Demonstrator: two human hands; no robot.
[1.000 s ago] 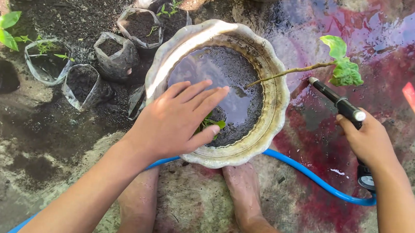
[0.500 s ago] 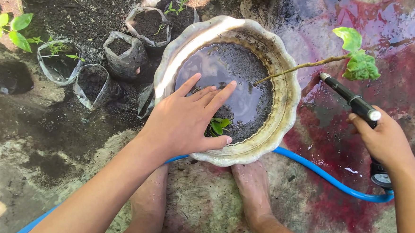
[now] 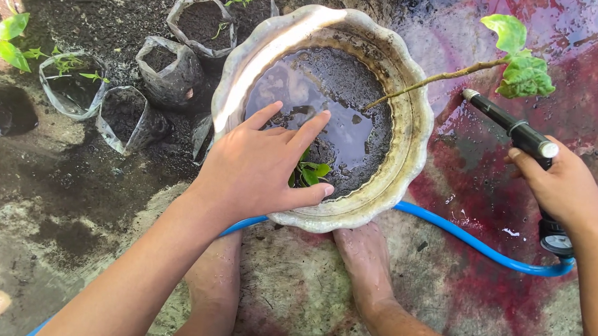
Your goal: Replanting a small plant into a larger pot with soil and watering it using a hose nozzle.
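Water [image 3: 345, 133] lies dark and muddy in the big round pot [image 3: 409, 150], seen from your head looking down. Your left hand [image 3: 258, 169] rests flat at the near side of the pot. Its fingers [image 3: 301, 135] are spread out and released, grasping nothing, with the tips on the wet soil. A small green plant [image 3: 310, 172] peeks out right beside your thumb, low in the pot.

Your right hand [image 3: 560, 188] is off to the side, well apart from the pot. Its fingers are clenched around a black spray nozzle [image 3: 509, 126], which points toward the pot's rim. No water seems to come from it. A blue hose [image 3: 472, 242] runs from it along the wet ground [image 3: 488, 205], past your bare feet [image 3: 362, 260] and under the pot's near edge. A long thin twig [image 3: 426, 82] with green leaves leans out of the soil over the far rim.

It looks as if you are patting down the mud around the small plant. A next touch there calls for a soft hand, since the leaves are tiny and the soil is soaked.

Little bags of soil [image 3: 161, 65] stand to the left of the pot.
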